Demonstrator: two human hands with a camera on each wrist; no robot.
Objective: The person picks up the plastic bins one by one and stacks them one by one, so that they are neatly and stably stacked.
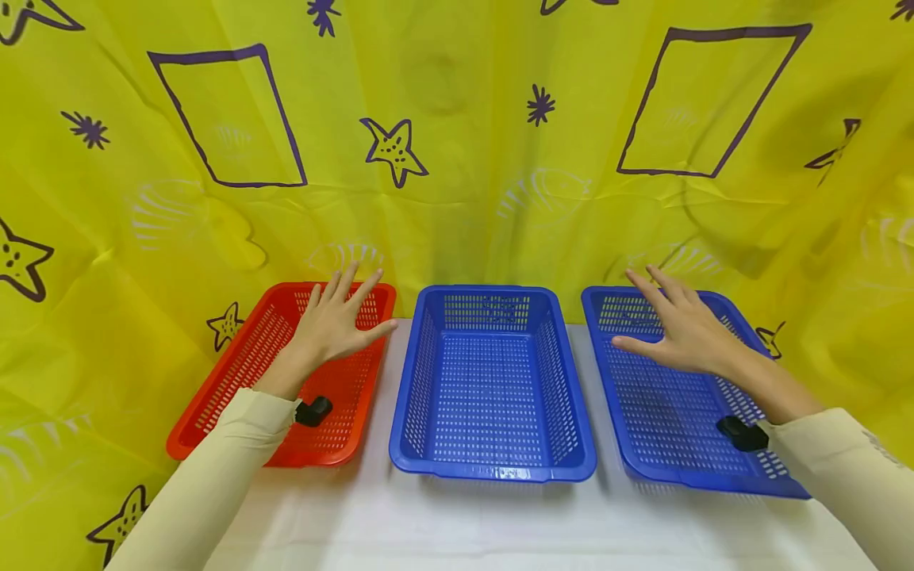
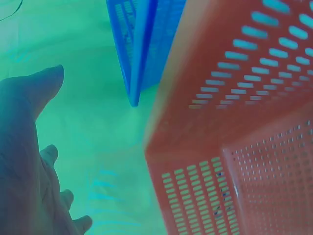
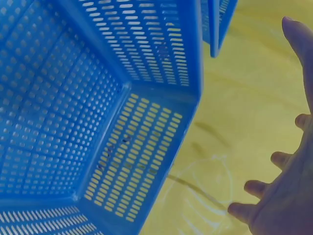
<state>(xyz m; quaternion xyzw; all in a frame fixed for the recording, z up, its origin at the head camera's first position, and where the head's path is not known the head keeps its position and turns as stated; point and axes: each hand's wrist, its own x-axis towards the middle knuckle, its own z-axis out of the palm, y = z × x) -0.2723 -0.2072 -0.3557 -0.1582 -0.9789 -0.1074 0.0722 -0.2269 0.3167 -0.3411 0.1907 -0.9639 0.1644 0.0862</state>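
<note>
My left hand [image 1: 332,323] is held over the red basket [image 1: 286,454], fingers spread and nothing in its grasp. In the left wrist view that hand [image 2: 29,147] appears at the left side, apart from the red basket's wall [image 2: 195,122]. On the right, my right hand [image 1: 681,329] hovers with spread fingers over a blue basket [image 1: 664,428], also holding nothing. The right wrist view shows the hand [image 3: 281,186] at the right edge, clear of that basket's perforated wall [image 3: 142,152]. Between the hands stands another blue basket [image 1: 489,396], its slotted floor bare.
All three baskets stand in a row on a white tabletop [image 1: 400,523]. A yellow curtain [image 1: 464,230] with starfish and shell drawings hangs right behind them and along the left side. Small black wrist devices, one on the left [image 1: 314,411] and one on the right [image 1: 743,434], sit below the sleeves' cuffs.
</note>
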